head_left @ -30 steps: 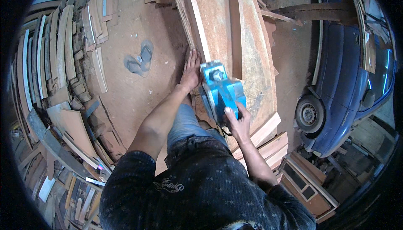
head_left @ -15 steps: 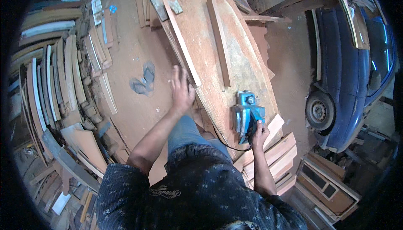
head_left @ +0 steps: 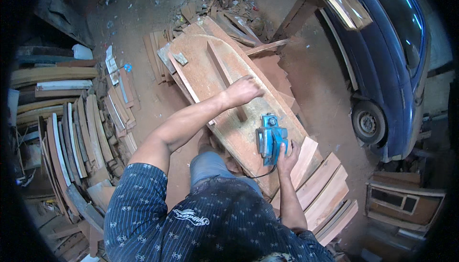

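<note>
A blue electric hand planer (head_left: 271,138) rests on the large wooden board (head_left: 282,118) in front of me. Beside its rear handle is my right hand (head_left: 289,158), the thumb close against the tool and the other fingers spread away from it. My left hand (head_left: 244,91) reaches across the board, above a long wooden strip (head_left: 220,63). Its fingers bend down and are partly hidden and blurred, so I cannot make out whether they hold anything. A second, thinner strip (head_left: 184,80) lies along the board's left edge, partly behind my left forearm. A dark cord runs from the planer toward me.
Curved timber pieces (head_left: 71,128) are stacked at the left. Cut planks (head_left: 322,185) lie to the right of my right forearm. A blue car (head_left: 389,70) stands at the right, with a framed wooden panel (head_left: 401,204) below it. Wood scraps (head_left: 239,27) lie beyond the board.
My left hand has swung from the board's left edge to over its middle. My right hand's fingers have spread from the planer's handle. The view has shifted and turned.
</note>
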A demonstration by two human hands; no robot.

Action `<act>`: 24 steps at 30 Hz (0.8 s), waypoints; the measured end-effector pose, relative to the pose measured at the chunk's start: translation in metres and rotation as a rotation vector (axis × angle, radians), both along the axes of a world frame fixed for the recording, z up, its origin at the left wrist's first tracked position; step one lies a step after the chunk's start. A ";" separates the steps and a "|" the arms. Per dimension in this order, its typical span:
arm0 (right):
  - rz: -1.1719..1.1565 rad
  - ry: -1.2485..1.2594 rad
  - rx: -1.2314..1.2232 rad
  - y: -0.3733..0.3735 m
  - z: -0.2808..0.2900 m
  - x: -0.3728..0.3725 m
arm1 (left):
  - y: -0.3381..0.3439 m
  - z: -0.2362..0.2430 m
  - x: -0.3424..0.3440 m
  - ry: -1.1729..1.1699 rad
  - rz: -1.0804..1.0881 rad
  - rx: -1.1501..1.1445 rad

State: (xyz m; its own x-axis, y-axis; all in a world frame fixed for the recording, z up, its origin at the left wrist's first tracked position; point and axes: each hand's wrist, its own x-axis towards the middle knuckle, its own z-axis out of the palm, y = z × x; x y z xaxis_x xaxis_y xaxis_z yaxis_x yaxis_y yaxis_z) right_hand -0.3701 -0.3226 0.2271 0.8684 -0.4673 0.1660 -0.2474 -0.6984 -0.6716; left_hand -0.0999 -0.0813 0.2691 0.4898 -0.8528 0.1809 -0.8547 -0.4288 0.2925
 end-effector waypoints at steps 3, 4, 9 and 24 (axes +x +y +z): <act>0.082 -0.079 0.016 0.002 0.012 -0.005 | -0.018 0.064 -0.012 0.077 0.085 -0.007; 0.132 -0.103 0.024 0.000 0.016 0.000 | -0.019 0.076 -0.013 0.117 0.127 -0.002; 0.276 0.181 0.183 0.021 0.009 0.021 | 0.023 0.026 -0.065 0.377 0.361 -0.035; 0.261 0.524 0.018 0.093 -0.100 0.136 | 0.233 -0.033 -0.311 0.953 0.815 -0.080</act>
State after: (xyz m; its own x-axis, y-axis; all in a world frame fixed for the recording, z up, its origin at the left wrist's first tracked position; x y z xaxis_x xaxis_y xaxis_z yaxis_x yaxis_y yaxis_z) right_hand -0.2345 -0.2294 0.1275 0.9194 -0.2252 -0.3225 -0.3706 -0.7707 -0.5183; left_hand -0.4108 0.1514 0.2364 0.8328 -0.2441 -0.4969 0.2149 -0.6847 0.6964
